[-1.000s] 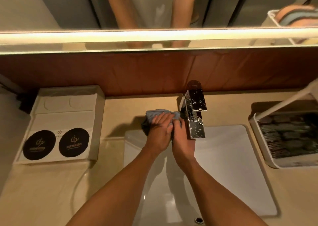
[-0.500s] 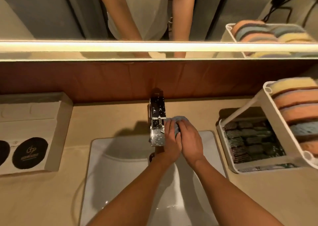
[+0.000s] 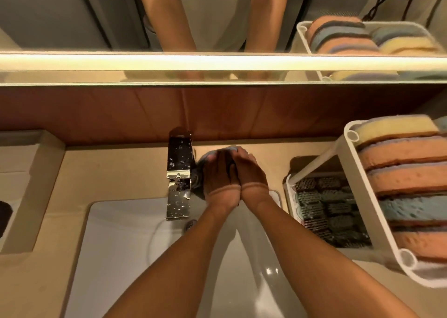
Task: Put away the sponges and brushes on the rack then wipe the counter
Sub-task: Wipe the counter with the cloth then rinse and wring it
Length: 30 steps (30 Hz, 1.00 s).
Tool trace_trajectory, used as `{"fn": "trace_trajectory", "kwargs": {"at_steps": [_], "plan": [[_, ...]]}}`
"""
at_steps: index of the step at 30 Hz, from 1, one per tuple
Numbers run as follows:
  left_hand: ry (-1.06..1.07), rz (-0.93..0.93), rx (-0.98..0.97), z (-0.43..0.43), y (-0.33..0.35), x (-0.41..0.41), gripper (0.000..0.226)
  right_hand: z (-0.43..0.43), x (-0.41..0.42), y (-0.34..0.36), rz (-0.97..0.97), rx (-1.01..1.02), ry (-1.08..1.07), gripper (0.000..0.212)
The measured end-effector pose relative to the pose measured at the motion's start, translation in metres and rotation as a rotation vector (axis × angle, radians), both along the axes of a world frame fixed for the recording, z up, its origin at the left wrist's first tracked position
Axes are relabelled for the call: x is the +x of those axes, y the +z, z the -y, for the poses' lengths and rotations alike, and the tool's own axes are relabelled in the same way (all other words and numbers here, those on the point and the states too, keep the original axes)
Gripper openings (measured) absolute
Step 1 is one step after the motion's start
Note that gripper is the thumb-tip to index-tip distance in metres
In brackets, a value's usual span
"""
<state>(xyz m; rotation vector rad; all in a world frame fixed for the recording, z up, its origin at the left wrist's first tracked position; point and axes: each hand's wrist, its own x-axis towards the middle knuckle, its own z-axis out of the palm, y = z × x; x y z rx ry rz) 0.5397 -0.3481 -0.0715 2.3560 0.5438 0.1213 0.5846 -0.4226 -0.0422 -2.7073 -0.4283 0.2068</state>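
Both hands lay side by side on the bunched blue-grey cloth (image 3: pixel 198 170), which sat on the worktop (image 3: pixel 121 172) just right of the wet tap (image 3: pixel 179 172), behind the basin (image 3: pixel 125 245). The left hand (image 3: pixel 219 175) and right hand (image 3: pixel 251 172) had their fingers curled over it, gripping. Soft, light and probably damp, it would likely squash and slide easily, so it seemed best held bunched under the palms. Sponges (image 3: pixel 406 153) sat stacked in the rack (image 3: pixel 367 192)

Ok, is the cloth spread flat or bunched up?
Bunched up: the blue cloth is a wad under the left hand and right hand, beside the faucet.
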Motion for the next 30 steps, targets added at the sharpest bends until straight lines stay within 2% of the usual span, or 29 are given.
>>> {"fn": "trace_trajectory", "kwargs": {"at_steps": [2, 5, 8, 11, 14, 16, 17, 21, 23, 25, 30], "plan": [[-0.057, -0.021, 0.091, -0.002, -0.005, 0.01, 0.05, 0.002, 0.003, -0.001, -0.015, -0.009, 0.008, 0.042], [-0.123, -0.016, 0.124, -0.005, -0.002, 0.025, 0.046, 0.01, -0.003, -0.007, 0.006, 0.02, -0.033, 0.045], [-0.209, 0.062, 0.089, -0.006, 0.005, 0.036, 0.043, 0.011, -0.021, -0.003, 0.173, 0.03, -0.163, 0.046], [-0.275, 0.109, 0.042, -0.001, 0.01, 0.048, 0.043, 0.018, -0.048, -0.01, 0.223, 0.108, -0.231, 0.062], [-0.35, 0.145, 0.084, 0.013, 0.01, 0.058, 0.043, 0.029, -0.079, -0.03, 0.13, 0.102, -0.276, 0.057], [-0.334, 0.138, 0.107, 0.021, 0.003, 0.06, 0.036, 0.036, -0.096, -0.038, 0.064, 0.043, -0.288, 0.045], [-0.319, 0.134, 0.117, 0.023, -0.002, 0.06, 0.034, 0.037, -0.102, -0.039, 0.038, 0.035, -0.288, 0.046], [-0.366, 0.128, 0.123, 0.029, -0.005, 0.066, 0.037, 0.047, -0.111, -0.039, 0.054, 0.04, -0.259, 0.058], [-0.433, 0.103, 0.141, 0.037, -0.006, 0.071, 0.039, 0.049, -0.11, -0.04, 0.059, 0.018, -0.275, 0.057], [-0.428, 0.104, 0.05, 0.047, -0.005, 0.073, 0.042, 0.052, -0.108, -0.039, 0.078, 0.002, -0.302, 0.055], [-0.454, 0.104, 0.033, 0.06, -0.011, 0.08, 0.054, 0.059, -0.105, -0.031, 0.116, 0.032, -0.341, 0.059]]}}
